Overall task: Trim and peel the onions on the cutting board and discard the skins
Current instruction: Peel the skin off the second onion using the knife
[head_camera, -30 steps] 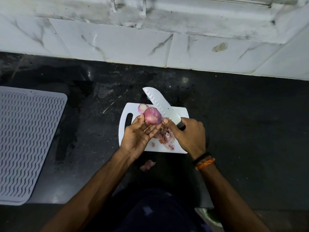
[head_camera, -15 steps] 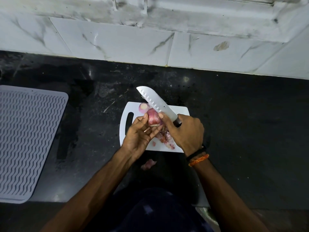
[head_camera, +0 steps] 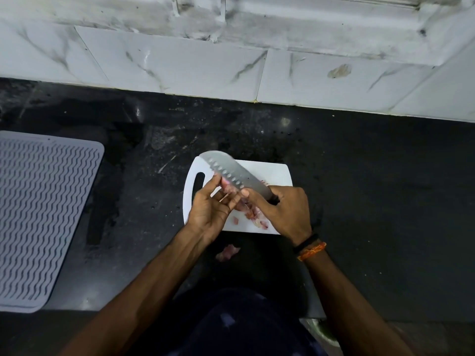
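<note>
While the onion (head_camera: 229, 189) is held up over the cutting board (head_camera: 267, 173), pinched between the thumb and curled fingers of the left hand (head_camera: 209, 210), peeling is judged to be the step in hand. The knife (head_camera: 232, 172) is gripped by the right hand (head_camera: 285, 209), whose fingers are wrapped round the handle and whose thumb is laid against the blade near the onion. Most of the onion is hidden under the blade and the fingers (only a strip of pink shows). Loose skins (head_camera: 253, 214) are seen piled on the near part of the board, and one stray piece (head_camera: 227, 251) lies off it on the dark counter (head_camera: 372, 188).

A short pull of skin between thumb and blade is probably called for next, with the edge kept clear of the left fingertips, which are just beside it. Discarding is not yet done.

Open counter is left to the right of the board and behind it, up to the tiled wall (head_camera: 180, 62). On the left, a ribbed mat (head_camera: 43, 214) lies well apart from the board. The counter's front edge is close beneath the forearms, so little room is left there.
</note>
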A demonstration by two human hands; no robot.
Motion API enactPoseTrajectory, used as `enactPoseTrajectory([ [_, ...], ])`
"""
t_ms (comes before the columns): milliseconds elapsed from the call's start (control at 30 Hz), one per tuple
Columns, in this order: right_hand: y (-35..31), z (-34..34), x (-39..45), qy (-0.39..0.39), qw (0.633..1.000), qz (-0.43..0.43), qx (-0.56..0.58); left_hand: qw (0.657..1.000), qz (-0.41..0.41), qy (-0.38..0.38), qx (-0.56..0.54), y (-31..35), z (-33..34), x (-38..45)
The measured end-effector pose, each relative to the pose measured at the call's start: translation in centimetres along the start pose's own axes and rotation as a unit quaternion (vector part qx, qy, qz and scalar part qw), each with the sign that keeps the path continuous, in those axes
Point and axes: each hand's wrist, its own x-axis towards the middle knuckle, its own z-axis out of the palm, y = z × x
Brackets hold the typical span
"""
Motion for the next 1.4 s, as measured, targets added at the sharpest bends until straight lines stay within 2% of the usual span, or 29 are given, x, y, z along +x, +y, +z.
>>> enactPoseTrajectory([
  [233,0.6,-1.2,0.7,0.05,0.992,0.064,0.1,0.999,-0.022,-0.003,-0.045,-0.1,0.0,0.2],
  [467,1.6,-1.3,1.3,0.0,0.995,0.094,-0.026,0.999,0.0,-0.044,-0.018,-0.2,-0.3,0.0],
  [700,1.4,-0.9,1.5,-0.026,0.991,0.118,-0.064,0.998,0.038,-0.052,0.015,-0.1,-1.2,0.2],
  [933,1.2,-0.3,1.8,-0.074,0.989,0.107,-0.075,0.994,0.026,-0.1,0.031,-0.1,-1.9,0.6],
  [1300,0.2,-0.8,1.6,-0.069,0.987,0.104,-0.105,0.976,0.017,-0.214,0.037,0.2,-2.1,0.2],
  [1400,-0.1,-0.9,1.5,-0.044,0.988,0.115,-0.095,0.973,0.014,-0.224,0.043,0.2,-2.1,0.3],
])
